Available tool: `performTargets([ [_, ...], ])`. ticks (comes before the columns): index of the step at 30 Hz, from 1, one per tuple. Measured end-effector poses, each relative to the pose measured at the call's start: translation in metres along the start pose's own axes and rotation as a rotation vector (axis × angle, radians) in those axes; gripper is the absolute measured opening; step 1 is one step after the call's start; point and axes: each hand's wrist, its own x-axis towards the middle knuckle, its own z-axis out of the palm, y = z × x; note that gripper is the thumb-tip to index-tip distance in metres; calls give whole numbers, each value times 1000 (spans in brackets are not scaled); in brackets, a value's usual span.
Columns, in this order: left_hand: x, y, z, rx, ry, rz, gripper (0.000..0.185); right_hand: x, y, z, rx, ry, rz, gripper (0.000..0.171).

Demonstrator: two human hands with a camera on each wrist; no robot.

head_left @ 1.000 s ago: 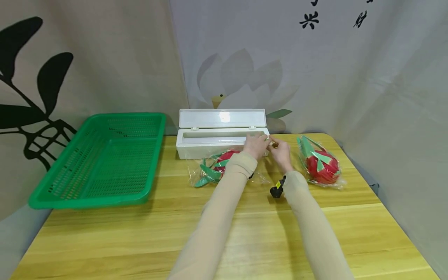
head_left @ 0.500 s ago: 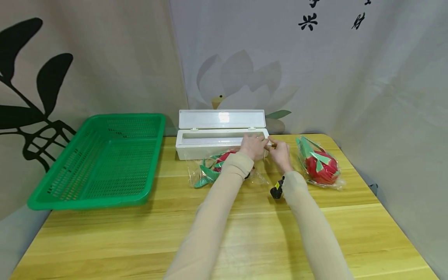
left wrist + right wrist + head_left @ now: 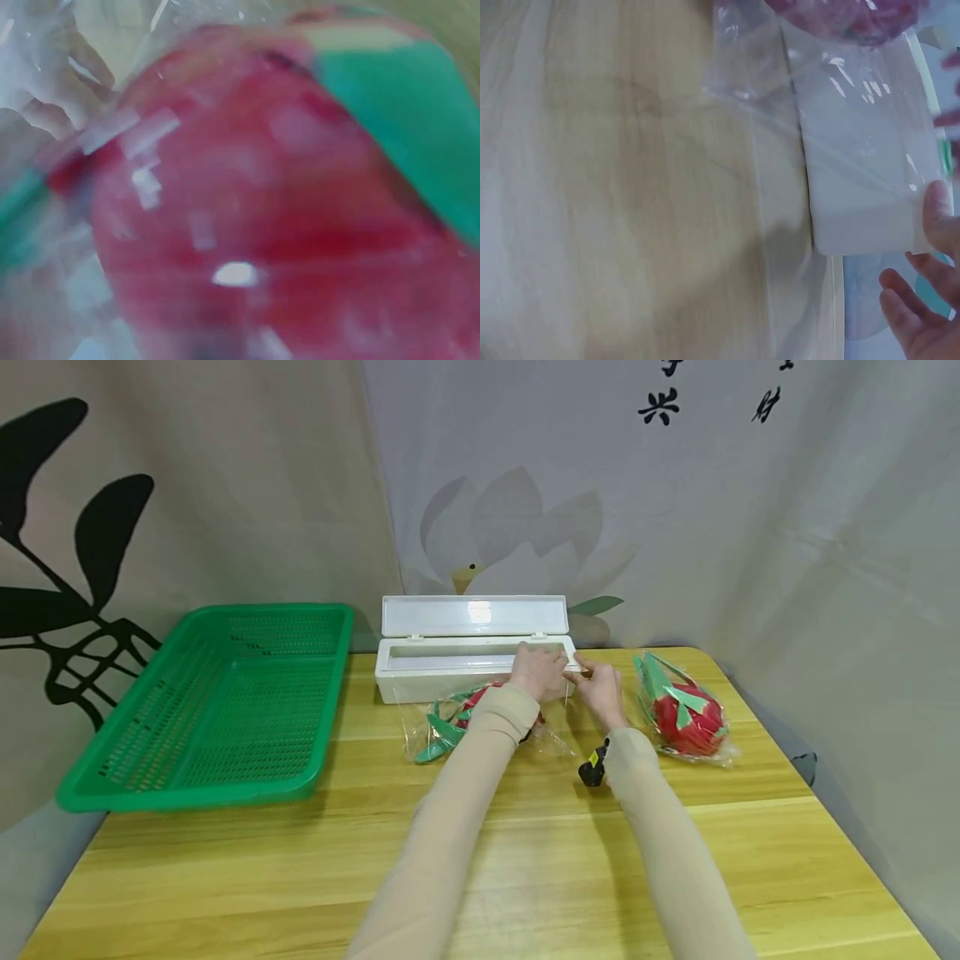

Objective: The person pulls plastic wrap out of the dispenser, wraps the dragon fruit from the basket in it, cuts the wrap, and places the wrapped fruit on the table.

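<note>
A long white box [image 3: 420,685] stands at the back of the table, its hinged lid [image 3: 476,614] tipped up against the wall. A clear rolled edge [image 3: 457,660] shows inside. My left hand [image 3: 538,672] lies over the box's right part, fingertips inside the opening and hidden. At the right end, my right hand [image 3: 602,689] grips the corner: in the right wrist view its thumb [image 3: 936,210] presses the edge, fingers bent beyond the end. A red-and-green toy dragon fruit in a clear bag [image 3: 450,722] lies before the box, partly behind my left forearm; it fills the left wrist view.
A second bagged dragon fruit [image 3: 690,718] lies right of my right hand. A green plastic basket [image 3: 330,727] stands at the left. A black wrist camera [image 3: 592,768] hangs beside my right sleeve. A patterned cloth [image 3: 510,443] closes off the back.
My left hand has shifted slightly left along the box. My right hand stays at the box's right end, its fingers moving a little. The bagged fruits, basket and lid stay put.
</note>
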Motion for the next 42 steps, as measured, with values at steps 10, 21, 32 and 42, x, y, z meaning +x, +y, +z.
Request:
performTargets([
  [10, -8, -15, -5, -74, -13, -19, 48, 3, 1, -4, 39, -4, 59, 48],
  [21, -25, -50, 8, -219, -15, -54, 45, 4, 7, -2, 59, -14, 97, 49],
  [32, -51, -79, 31, -202, 72, -74, 42, 3, 9, -2, 47, -20, 89, 49],
  [42, -76, -103, 50, -168, 100, -170, 44, 3, 5, 1, 41, -37, 83, 48],
])
